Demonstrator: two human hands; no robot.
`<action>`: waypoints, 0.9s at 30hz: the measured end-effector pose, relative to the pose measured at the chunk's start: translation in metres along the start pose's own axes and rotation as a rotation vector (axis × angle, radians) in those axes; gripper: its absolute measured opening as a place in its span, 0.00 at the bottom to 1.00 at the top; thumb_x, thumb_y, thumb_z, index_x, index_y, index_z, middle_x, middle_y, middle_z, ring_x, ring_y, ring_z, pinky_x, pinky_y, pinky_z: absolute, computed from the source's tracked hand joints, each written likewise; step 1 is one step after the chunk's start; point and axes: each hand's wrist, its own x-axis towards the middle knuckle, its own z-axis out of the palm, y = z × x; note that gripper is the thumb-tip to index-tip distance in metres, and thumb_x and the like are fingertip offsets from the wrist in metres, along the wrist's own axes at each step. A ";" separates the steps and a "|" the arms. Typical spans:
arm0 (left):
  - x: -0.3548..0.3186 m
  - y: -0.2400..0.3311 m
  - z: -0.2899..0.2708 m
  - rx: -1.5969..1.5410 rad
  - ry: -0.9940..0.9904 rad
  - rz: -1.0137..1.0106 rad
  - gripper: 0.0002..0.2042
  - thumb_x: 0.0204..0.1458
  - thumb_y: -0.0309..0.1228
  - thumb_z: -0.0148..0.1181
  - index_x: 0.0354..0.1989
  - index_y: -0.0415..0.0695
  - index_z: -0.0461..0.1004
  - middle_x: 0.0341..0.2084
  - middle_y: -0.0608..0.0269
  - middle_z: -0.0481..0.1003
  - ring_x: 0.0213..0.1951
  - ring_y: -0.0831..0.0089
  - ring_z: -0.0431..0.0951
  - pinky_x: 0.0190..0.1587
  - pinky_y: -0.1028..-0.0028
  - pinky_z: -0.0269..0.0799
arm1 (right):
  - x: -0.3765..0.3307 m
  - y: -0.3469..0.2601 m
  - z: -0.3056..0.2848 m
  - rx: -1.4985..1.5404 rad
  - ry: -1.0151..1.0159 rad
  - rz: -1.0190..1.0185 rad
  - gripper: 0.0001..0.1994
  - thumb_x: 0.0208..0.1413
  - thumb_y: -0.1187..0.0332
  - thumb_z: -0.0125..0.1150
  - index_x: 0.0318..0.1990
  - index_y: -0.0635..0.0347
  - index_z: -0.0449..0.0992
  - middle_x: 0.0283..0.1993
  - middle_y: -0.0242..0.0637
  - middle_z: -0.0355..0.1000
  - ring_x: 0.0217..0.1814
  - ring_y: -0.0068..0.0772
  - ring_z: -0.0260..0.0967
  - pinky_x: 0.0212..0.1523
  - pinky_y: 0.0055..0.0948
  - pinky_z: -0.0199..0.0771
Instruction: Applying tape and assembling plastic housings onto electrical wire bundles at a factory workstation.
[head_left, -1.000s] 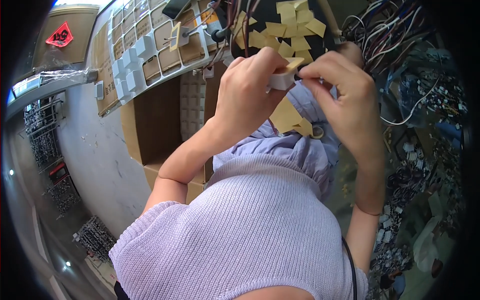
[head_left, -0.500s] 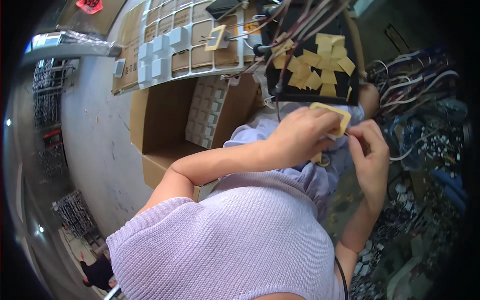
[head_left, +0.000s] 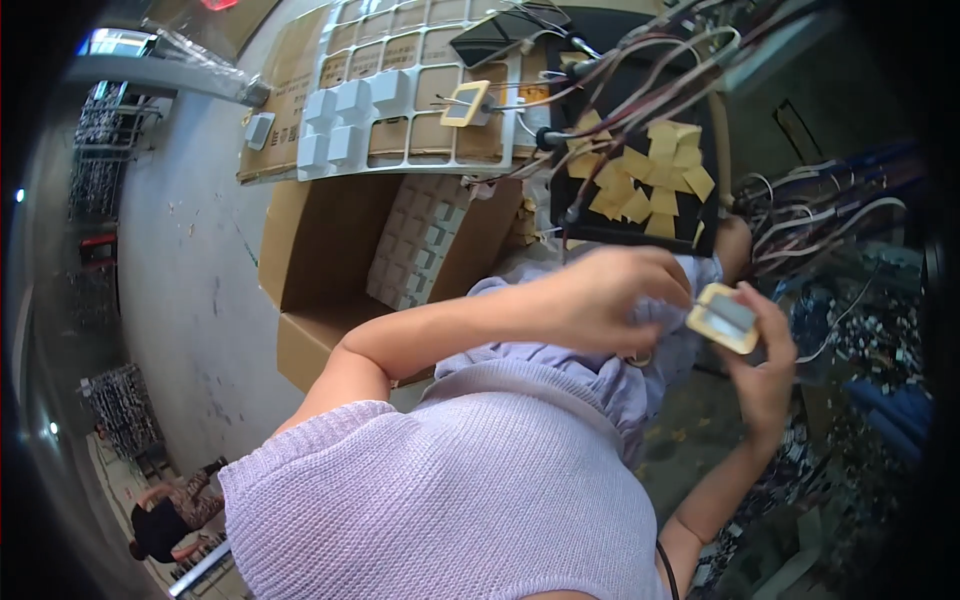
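Note:
My right hand [head_left: 763, 352] grips a small rectangular piece [head_left: 725, 318] by its edge, thumb and fingers around it. The piece has a pale yellow border and a grey middle, and faces up. Close beside it, my left hand [head_left: 625, 300] is bent over my lap. Its fingers are smeared by motion, so whether they hold anything cannot be made out. Ahead of my hands, a black board [head_left: 680, 225] carries several yellow paper squares [head_left: 640, 170]. A similar yellow-edged piece [head_left: 466, 104] stands on the white grid frame [head_left: 425, 105].
Several pale grey square blocks [head_left: 345, 125] sit in the frame, over cardboard. An open carton [head_left: 320, 250] below holds rows of white parts [head_left: 415, 240]. Wire bundles [head_left: 690, 60] hang at upper right. Loose small parts [head_left: 890, 320] lie at right. Another person [head_left: 165, 525] is far left.
The yellow-edged piece has passed from my left hand into my right, moving right and nearer to me. My left hand has drawn off it. The view has shifted slightly.

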 end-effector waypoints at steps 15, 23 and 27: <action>0.011 -0.027 0.015 -0.388 0.093 -0.326 0.10 0.56 0.22 0.57 0.45 0.35 0.70 0.35 0.63 0.75 0.35 0.81 0.76 0.37 0.81 0.72 | 0.007 -0.011 0.035 0.512 0.061 0.175 0.06 0.57 0.71 0.60 0.34 0.65 0.72 0.28 0.25 0.66 0.31 0.12 0.62 0.32 0.14 0.64; 0.009 -0.021 0.021 -0.537 0.113 -0.306 0.13 0.53 0.21 0.59 0.48 0.33 0.72 0.36 0.61 0.77 0.38 0.77 0.79 0.43 0.80 0.75 | 0.004 -0.011 0.033 0.555 0.064 0.215 0.04 0.52 0.75 0.64 0.30 0.66 0.74 0.29 0.26 0.69 0.31 0.12 0.65 0.31 0.14 0.65; 0.005 -0.021 0.020 -0.514 0.111 -0.293 0.12 0.51 0.19 0.60 0.45 0.31 0.73 0.38 0.55 0.77 0.41 0.70 0.80 0.46 0.76 0.77 | 0.004 -0.012 0.032 0.534 0.050 0.195 0.04 0.51 0.75 0.65 0.29 0.66 0.75 0.27 0.26 0.70 0.29 0.12 0.65 0.29 0.14 0.63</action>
